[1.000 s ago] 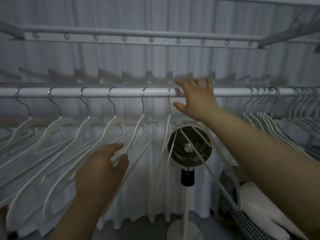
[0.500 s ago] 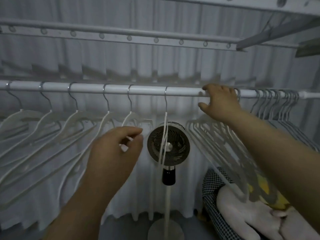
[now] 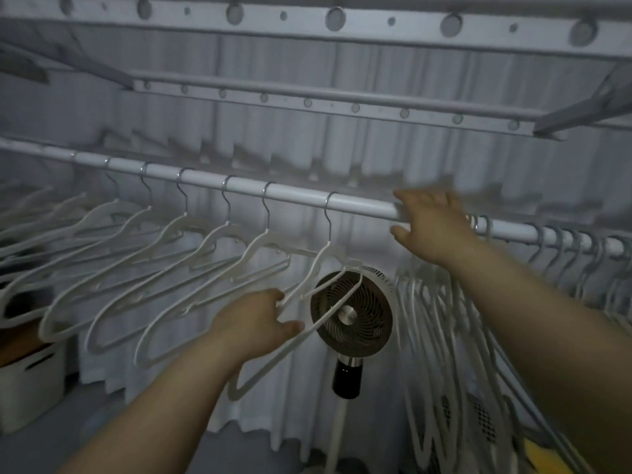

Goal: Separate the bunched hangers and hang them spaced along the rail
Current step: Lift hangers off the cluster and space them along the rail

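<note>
Left grip [image 3: 253, 319]: closed round one long arm of the held hanger [image 3: 323, 251], thumb beneath and fingers curled over the top, bare forearm raised from the lower left. Hung by its metal hook from the rail [image 3: 297, 196], last on the right of the separated row, with the white body swung out towards the camera and crossing in front of the fan [image 3: 352, 313].

Right grip [image 3: 434, 227]: lay on the rail just right of that hook, fingers spread over the top of the tube and thumb below it. Blurred here, so could not tell whether clasped round the rail or a hook, or merely rested there. Reached up on a bare forearm from the lower right.

Directly under and just right of the right grip: bunched hangers [image 3: 431, 302], packed close together, arms overlapping and trailing downwards. Further right along the rail, apart from these: second cluster [image 3: 564, 241] of hooks pressed side by side.

Left of the held hanger: spaced hangers [image 3: 191, 241], each on its own hook with a gap of bare rail between neighbours, all tilted the same way.

Behind the rail: pleated pale curtain [image 3: 342, 155]. Above: perforated bars [image 3: 307, 101] of a drying rack. Below the fan head: dark neck and pale stand. Lower left: white box [image 3: 30, 374] on the floor.
</note>
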A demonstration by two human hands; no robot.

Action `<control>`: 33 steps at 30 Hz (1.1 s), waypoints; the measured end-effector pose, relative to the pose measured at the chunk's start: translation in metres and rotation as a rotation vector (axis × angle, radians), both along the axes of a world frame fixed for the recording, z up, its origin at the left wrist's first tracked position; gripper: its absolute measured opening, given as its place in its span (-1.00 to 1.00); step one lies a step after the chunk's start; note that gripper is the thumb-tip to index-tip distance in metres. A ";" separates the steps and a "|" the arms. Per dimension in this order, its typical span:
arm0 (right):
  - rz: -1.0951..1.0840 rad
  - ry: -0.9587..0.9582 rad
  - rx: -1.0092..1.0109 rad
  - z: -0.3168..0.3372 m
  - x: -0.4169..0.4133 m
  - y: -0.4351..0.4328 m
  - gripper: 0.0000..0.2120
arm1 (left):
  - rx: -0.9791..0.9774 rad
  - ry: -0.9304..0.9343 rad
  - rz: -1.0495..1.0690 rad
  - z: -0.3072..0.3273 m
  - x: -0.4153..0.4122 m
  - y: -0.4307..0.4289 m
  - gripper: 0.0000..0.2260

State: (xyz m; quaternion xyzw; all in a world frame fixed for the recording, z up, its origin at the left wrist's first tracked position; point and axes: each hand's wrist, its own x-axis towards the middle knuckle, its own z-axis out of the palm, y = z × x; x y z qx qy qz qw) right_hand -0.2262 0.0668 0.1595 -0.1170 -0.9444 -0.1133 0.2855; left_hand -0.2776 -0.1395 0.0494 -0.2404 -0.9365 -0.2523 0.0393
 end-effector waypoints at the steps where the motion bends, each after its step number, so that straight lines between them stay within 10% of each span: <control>1: -0.007 -0.001 -0.021 0.001 -0.002 0.003 -0.46 | -0.011 -0.016 -0.006 -0.003 0.000 0.002 -0.60; 33: -0.026 0.042 -0.065 -0.009 -0.017 -0.001 -0.45 | 0.145 0.130 0.155 -0.012 -0.022 -0.031 -0.74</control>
